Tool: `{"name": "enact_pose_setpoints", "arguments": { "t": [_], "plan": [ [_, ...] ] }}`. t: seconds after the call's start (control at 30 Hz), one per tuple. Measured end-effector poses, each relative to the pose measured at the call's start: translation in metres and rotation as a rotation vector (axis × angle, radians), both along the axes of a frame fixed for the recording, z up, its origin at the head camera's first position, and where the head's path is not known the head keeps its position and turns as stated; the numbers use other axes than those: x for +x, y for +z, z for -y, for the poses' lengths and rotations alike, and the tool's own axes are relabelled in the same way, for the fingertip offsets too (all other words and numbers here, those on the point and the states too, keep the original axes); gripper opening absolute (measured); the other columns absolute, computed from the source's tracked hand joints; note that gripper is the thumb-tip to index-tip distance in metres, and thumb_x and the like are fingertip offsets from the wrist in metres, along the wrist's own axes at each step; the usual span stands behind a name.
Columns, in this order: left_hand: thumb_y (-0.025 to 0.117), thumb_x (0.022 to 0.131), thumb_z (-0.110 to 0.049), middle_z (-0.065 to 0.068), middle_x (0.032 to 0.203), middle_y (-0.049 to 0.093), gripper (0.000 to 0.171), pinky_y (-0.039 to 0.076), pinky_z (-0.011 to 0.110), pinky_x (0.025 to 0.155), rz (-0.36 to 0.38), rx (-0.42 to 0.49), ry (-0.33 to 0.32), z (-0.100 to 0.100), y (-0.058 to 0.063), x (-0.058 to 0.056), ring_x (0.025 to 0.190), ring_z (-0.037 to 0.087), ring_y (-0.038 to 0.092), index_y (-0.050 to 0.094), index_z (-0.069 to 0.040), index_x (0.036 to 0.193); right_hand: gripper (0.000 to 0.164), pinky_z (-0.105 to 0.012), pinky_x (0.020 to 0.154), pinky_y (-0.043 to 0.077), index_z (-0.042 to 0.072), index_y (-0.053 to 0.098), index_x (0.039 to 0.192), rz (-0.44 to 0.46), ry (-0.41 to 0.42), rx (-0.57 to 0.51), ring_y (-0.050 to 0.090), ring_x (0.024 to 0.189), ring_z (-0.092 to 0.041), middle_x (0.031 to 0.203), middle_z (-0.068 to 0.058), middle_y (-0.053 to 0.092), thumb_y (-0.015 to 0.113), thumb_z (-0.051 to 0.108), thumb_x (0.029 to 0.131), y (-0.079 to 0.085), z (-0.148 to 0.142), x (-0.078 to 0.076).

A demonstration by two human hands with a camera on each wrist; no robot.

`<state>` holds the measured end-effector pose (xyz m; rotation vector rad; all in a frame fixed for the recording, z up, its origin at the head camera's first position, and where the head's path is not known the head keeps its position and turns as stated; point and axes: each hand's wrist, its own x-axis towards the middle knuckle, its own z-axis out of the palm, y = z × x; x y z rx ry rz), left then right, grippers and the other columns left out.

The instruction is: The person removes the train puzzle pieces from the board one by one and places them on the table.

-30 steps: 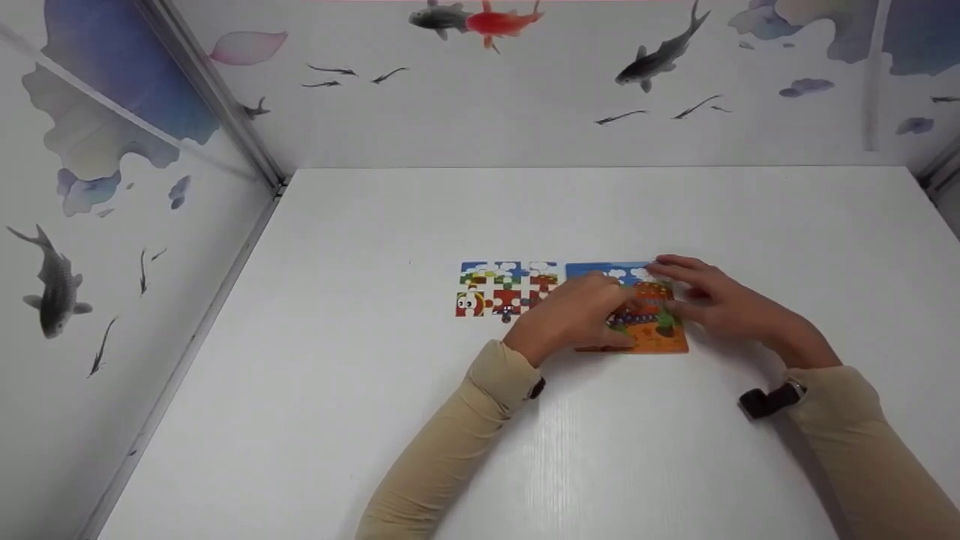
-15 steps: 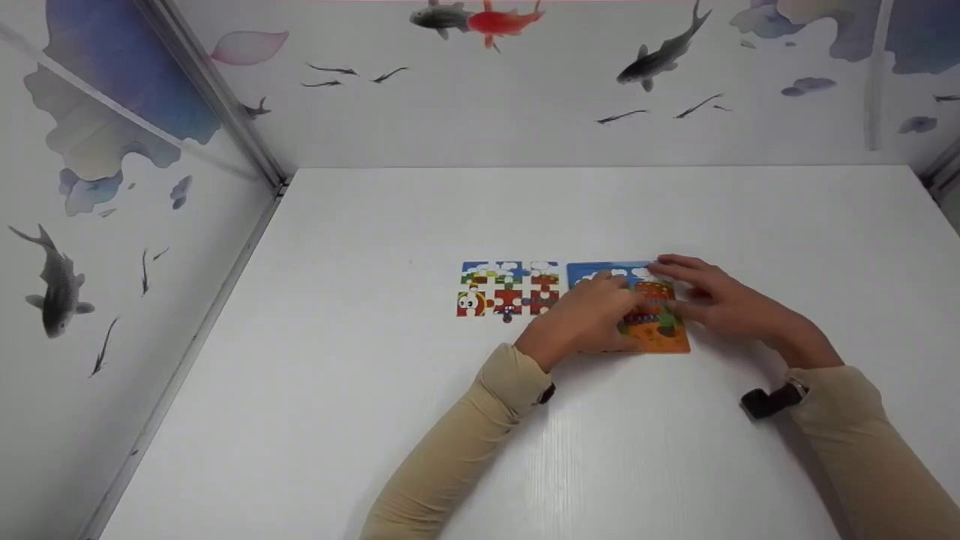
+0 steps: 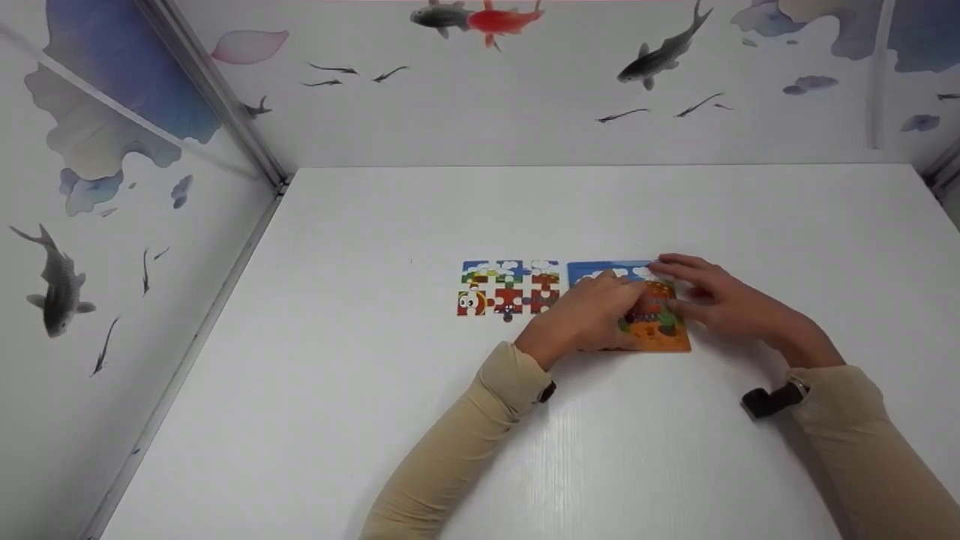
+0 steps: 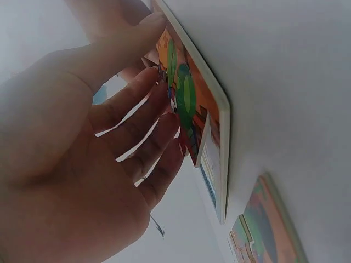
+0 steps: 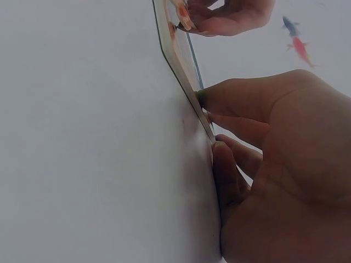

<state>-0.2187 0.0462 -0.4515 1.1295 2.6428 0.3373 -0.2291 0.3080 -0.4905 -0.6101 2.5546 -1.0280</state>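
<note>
A jigsaw puzzle board (image 3: 667, 342) with a blue sky and orange ground lies flat on the white table, right of centre. Over its left half is my left hand (image 3: 581, 315), covering much of the picture. The left wrist view has a tilted puzzle piece (image 4: 186, 96) with green plants, raised from the board at one side; my left fingertips pinch it. At the board's right side, my right hand (image 3: 716, 300) grips the edge, thumb over the rim and fingers about the far corner. In the right wrist view, those fingers (image 5: 227, 167) touch the board's edge.
Several loose puzzle pieces (image 3: 508, 302) lie in two rows just left of the board, one with a cartoon eyed face. White panels with painted fish (image 3: 660, 60) enclose the table (image 3: 360, 247) at the back and left.
My left hand has shifted slightly right over the board, uncovering more of the loose pieces beside it. My right hand stays at the board's edge.
</note>
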Motion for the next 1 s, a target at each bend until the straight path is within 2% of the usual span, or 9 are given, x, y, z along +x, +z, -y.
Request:
{"name": "enact_pose_setpoints", "arguments": {
  "t": [0.1,0.23,0.43,0.53,0.7,0.8,0.9,1.0],
  "plan": [
    [0.082,0.097,-0.044,-0.007,0.123,0.068,0.055,0.049,0.028,0.102,-0.005,0.028,-0.017,0.003,0.0,-0.001,0.115,0.013,0.056,0.063,-0.019,0.143,0.059,-0.074,0.122,0.033,0.014,0.043,0.167,0.0,-0.003,0.001,0.023,0.161,-0.049,0.179,-0.019,0.021,0.061,0.019,0.111,0.001,0.0,0.0],
    [0.084,0.097,-0.038,-0.008,0.137,0.073,0.055,0.047,0.028,0.112,0.008,0.084,-0.074,0.008,0.0,-0.003,0.124,0.012,0.061,0.068,-0.021,0.147,0.059,-0.074,0.123,0.033,0.014,0.042,0.167,0.003,-0.004,0.003,0.022,0.161,-0.049,0.179,-0.019,0.021,0.061,0.019,0.112,0.001,0.0,0.001],
    [0.077,0.1,-0.015,-0.008,0.144,0.072,0.052,0.043,0.03,0.118,0.062,0.109,-0.151,0.015,0.001,-0.008,0.128,0.011,0.062,0.067,-0.023,0.15,0.059,-0.071,0.123,0.035,0.014,0.042,0.167,0.004,-0.003,0.013,0.023,0.162,-0.048,0.18,-0.019,0.02,0.061,0.019,0.111,0.0,0.0,0.0],
    [0.072,0.096,-0.002,-0.008,0.147,0.069,0.061,0.044,0.029,0.118,0.112,0.091,-0.141,0.018,0.001,-0.009,0.13,0.012,0.058,0.065,-0.025,0.152,0.059,-0.072,0.123,0.035,0.013,0.042,0.167,0.006,-0.005,0.017,0.023,0.162,-0.049,0.18,-0.019,0.02,0.062,0.019,0.111,-0.001,0.001,0.0],
    [0.07,0.089,0.01,-0.008,0.148,0.067,0.072,0.046,0.027,0.113,0.165,0.1,-0.118,0.021,0.002,-0.011,0.13,0.011,0.055,0.065,-0.025,0.152,0.059,-0.074,0.123,0.033,0.014,0.042,0.167,-0.001,0.003,0.012,0.021,0.162,-0.05,0.179,-0.02,0.02,0.061,0.019,0.112,0.0,0.001,0.0],
    [0.067,0.09,0.013,-0.007,0.147,0.068,0.069,0.048,0.025,0.109,0.173,0.132,-0.117,0.022,0.001,-0.012,0.129,0.011,0.057,0.067,-0.024,0.15,0.059,-0.075,0.122,0.033,0.014,0.042,0.168,-0.009,0.007,0.009,0.02,0.162,-0.05,0.179,-0.02,0.02,0.061,0.019,0.112,0.001,0.001,0.0],
    [0.067,0.093,0.012,-0.008,0.145,0.07,0.063,0.047,0.023,0.112,0.161,0.169,-0.119,0.021,0.001,-0.013,0.133,0.011,0.058,0.07,-0.022,0.147,0.059,-0.075,0.122,0.033,0.014,0.041,0.168,-0.011,0.006,0.008,0.02,0.162,-0.051,0.179,-0.02,0.021,0.061,0.019,0.112,0.001,0.0,0.001],
    [0.072,0.096,0.005,-0.008,0.143,0.072,0.054,0.045,0.024,0.117,0.136,0.194,-0.126,0.02,-0.001,-0.014,0.135,0.011,0.059,0.072,-0.02,0.144,0.059,-0.075,0.122,0.033,0.015,0.041,0.168,-0.008,0.001,0.005,0.021,0.161,-0.051,0.179,-0.02,0.021,0.061,0.019,0.112,0.002,0.0,0.001]
  ]
}}
